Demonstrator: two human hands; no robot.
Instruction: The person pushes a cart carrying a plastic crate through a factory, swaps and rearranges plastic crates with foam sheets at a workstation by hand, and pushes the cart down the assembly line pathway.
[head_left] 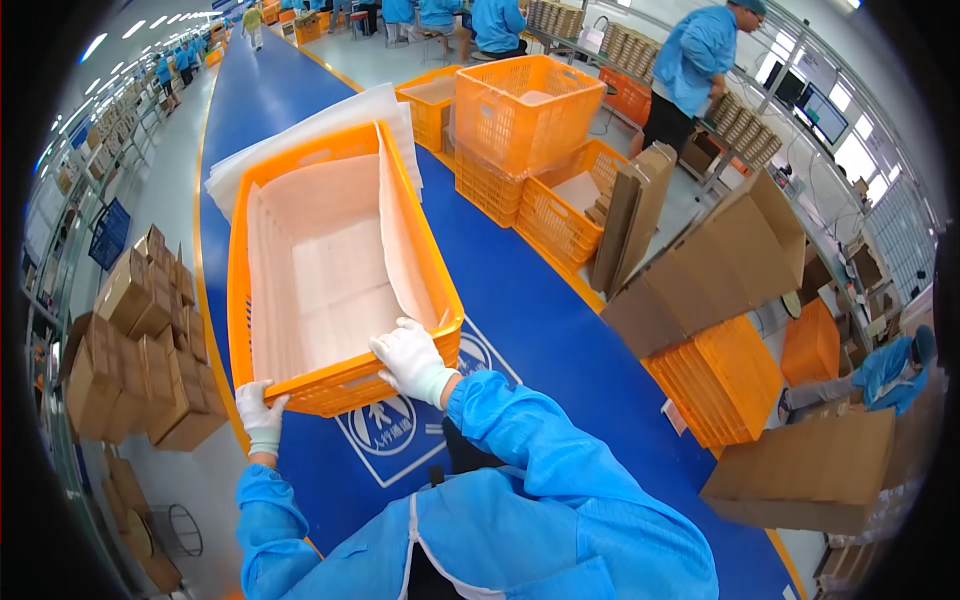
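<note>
Crate (239,290) needs even force: left hand (259,411) and right hand (411,361) hold its near rim (322,380), fingers curled over it; keep the liner (340,270) from being pinched.

Your orange crate (335,390) hides the blue floor (560,350) beneath; your jacket (500,540) is cropped below; the monitor (823,115) is too small to read.

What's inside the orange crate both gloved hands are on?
Pale sheeting lines the sides and bottom of the orange crate; nothing else shows. Anything beneath or behind that lining is covered.
</note>
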